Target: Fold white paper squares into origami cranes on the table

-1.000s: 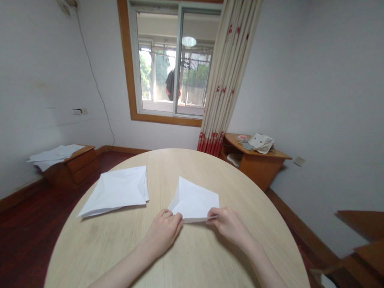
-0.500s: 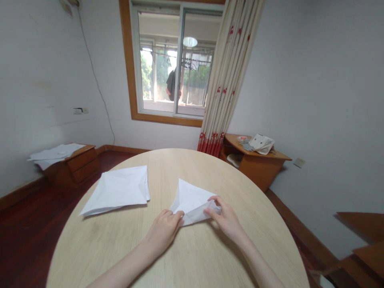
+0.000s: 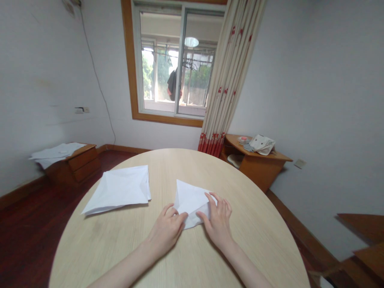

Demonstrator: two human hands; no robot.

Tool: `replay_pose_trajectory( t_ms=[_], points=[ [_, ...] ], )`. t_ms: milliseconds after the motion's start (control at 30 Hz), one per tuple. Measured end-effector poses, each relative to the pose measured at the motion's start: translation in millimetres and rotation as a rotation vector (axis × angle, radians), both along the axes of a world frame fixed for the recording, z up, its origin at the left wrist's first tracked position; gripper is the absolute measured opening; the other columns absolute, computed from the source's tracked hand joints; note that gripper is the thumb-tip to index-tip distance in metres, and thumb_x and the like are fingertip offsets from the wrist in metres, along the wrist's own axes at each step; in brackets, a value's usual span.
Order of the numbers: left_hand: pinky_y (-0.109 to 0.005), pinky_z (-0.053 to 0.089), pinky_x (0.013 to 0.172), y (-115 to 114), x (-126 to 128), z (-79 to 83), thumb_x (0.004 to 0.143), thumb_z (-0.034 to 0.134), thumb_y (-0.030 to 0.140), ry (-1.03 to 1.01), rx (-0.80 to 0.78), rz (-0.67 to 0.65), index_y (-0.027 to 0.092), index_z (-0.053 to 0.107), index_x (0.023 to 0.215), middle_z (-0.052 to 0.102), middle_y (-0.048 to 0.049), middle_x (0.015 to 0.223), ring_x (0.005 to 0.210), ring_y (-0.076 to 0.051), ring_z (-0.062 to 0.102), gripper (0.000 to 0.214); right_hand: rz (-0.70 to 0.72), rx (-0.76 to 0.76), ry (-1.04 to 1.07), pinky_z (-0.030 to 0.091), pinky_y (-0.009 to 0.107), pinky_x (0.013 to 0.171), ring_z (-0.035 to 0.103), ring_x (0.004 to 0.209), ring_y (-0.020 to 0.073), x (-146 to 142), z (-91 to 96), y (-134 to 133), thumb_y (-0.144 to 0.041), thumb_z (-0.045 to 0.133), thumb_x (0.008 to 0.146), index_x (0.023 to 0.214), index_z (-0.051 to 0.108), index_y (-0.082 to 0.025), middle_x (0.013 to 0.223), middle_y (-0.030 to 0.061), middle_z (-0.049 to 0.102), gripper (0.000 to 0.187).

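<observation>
A partly folded white sheet of paper (image 3: 192,198) lies in front of me, with a crease running slantwise across it. My left hand (image 3: 169,226) is closed at its lower left edge, thumb on the paper and fingers bent beside it. Over the right part of the same sheet, my right hand (image 3: 218,218) grips it, the thumb on the lower fold and the curved fingers higher up. The right corner is hidden by this hand. To the left rests a stack of white paper (image 3: 123,188), folded or layered at its edges.
Both hands work above a round light-wood table (image 3: 168,162). Beyond it stand a low wooden cabinet (image 3: 84,162) with papers on the left and a corner cabinet (image 3: 261,168) holding a cloth bag (image 3: 262,144) on the right. A curtain (image 3: 226,92) hangs beside the window.
My right hand has shifted left and inward over the sheet, from its right corner onto the fold. The left hand has moved slightly, still at the lower left edge.
</observation>
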State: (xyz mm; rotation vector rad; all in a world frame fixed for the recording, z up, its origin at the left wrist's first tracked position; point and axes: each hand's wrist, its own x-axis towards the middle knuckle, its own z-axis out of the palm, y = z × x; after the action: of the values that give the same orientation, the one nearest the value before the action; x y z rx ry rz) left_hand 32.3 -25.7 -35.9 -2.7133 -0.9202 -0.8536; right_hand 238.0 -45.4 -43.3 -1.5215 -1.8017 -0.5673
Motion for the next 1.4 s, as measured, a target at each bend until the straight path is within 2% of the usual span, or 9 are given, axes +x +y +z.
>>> replay_pose_trajectory(
  t_ms=[100, 233, 500, 633, 800, 933, 1033, 1267, 1400],
  points=[
    [-0.048, 0.038, 0.106, -1.3, -0.2, 1.9, 0.088, 0.04, 0.007, 0.009, -0.034, -0.041, 0.018, 0.052, 0.107, 0.069, -0.0043, 0.082, 0.084, -0.02, 0.066, 0.025, -0.008, -0.006, -0.022, 0.024, 0.054, 0.103, 0.043, 0.121, 0.0316, 0.4, -1.5, 0.9, -0.038, 0.045, 0.093, 0.135, 0.037, -0.019, 0.13, 0.0168, 0.048, 0.047],
    [-0.049, 0.035, 0.11, -3.7, -0.2, 3.7, 0.086, 0.038, 0.004, 0.039, -0.064, -0.076, 0.018, 0.048, 0.113, 0.07, -0.0041, 0.087, 0.078, -0.018, 0.068, 0.032, 0.008, -0.016, -0.044, 0.022, 0.054, 0.105, 0.038, 0.126, 0.0303, -3.1, 0.1, -1.3, -0.033, 0.043, 0.093, 0.136, 0.035, -0.018, 0.134, 0.0174, 0.045, 0.046],
    [-0.045, 0.037, 0.11, -2.6, 0.5, 1.4, 0.082, 0.037, 0.0, 0.031, -0.074, -0.102, 0.017, 0.044, 0.12, 0.065, -0.0082, 0.111, 0.108, -0.019, 0.062, 0.042, 0.05, -0.107, -0.109, 0.014, 0.056, 0.109, 0.025, 0.137, 0.0308, -15.2, 2.9, -10.0, -0.028, 0.05, 0.084, 0.143, 0.029, -0.018, 0.145, 0.0158, 0.035, 0.063],
    [-0.046, 0.039, 0.109, -2.8, 0.4, 0.4, 0.082, 0.035, -0.001, 0.01, -0.08, -0.123, 0.016, 0.047, 0.115, 0.066, -0.0087, 0.109, 0.107, -0.019, 0.062, 0.039, 0.022, -0.135, -0.126, 0.012, 0.058, 0.11, 0.017, 0.141, 0.0329, -17.0, 2.7, -10.7, -0.029, 0.052, 0.083, 0.148, 0.018, -0.018, 0.151, 0.0163, 0.027, 0.074],
    [-0.046, 0.041, 0.108, -5.5, 1.7, 0.3, 0.084, 0.037, 0.001, 0.006, -0.109, -0.141, 0.016, 0.051, 0.109, 0.066, -0.0077, 0.107, 0.105, -0.02, 0.063, 0.032, 0.009, -0.151, -0.124, 0.013, 0.06, 0.109, 0.015, 0.142, 0.0344, -16.6, 1.9, -10.1, -0.026, 0.05, 0.084, 0.151, 0.005, -0.019, 0.154, 0.0173, 0.022, 0.081],
    [-0.044, 0.037, 0.112, -6.6, 3.0, -1.6, 0.087, 0.043, 0.003, -0.002, -0.111, -0.166, 0.015, 0.059, 0.093, 0.066, -0.0076, 0.1, 0.1, -0.019, 0.065, 0.021, 0.009, -0.159, -0.119, 0.014, 0.06, 0.109, 0.015, 0.142, 0.0338, -15.6, 0.0, -8.9, -0.024, 0.05, 0.082, 0.151, 0.001, -0.019, 0.154, 0.0173, 0.021, 0.084],
    [-0.044, 0.037, 0.112, -7.0, 4.1, -3.4, 0.087, 0.045, 0.004, 0.009, -0.115, -0.186, 0.016, 0.061, 0.084, 0.067, -0.0051, 0.093, 0.091, -0.017, 0.067, 0.02, 0.005, -0.17, -0.104, 0.015, 0.061, 0.109, 0.014, 0.142, 0.0337, -15.1, -2.8, -7.1, -0.024, 0.051, 0.082, 0.151, -0.002, -0.018, 0.154, 0.0181, 0.02, 0.087],
    [-0.047, 0.033, 0.113, -9.4, 6.0, -2.2, 0.088, 0.049, 0.009, 0.056, -0.089, -0.155, 0.018, 0.065, 0.083, 0.066, -0.001, 0.081, 0.077, -0.015, 0.064, 0.019, -0.024, -0.23, -0.014, 0.015, 0.059, 0.11, 0.015, 0.142, 0.0337, -11.9, -12.3, -1.2, -0.029, 0.054, 0.08, 0.15, -0.008, -0.016, 0.153, 0.0186, 0.021, 0.094],
    [-0.052, 0.027, 0.114, -10.5, 2.2, 4.0, 0.085, 0.058, 0.018, 0.085, -0.062, -0.095, 0.022, 0.065, 0.086, 0.067, -0.0008, 0.087, 0.09, -0.02, 0.061, 0.008, -0.032, -0.256, 0.0, 0.015, 0.059, 0.11, 0.017, 0.142, 0.0332, -10.7, -14.7, 0.7, -0.029, 0.055, 0.08, 0.15, -0.009, -0.017, 0.153, 0.0179, 0.023, 0.096]
  ],
)
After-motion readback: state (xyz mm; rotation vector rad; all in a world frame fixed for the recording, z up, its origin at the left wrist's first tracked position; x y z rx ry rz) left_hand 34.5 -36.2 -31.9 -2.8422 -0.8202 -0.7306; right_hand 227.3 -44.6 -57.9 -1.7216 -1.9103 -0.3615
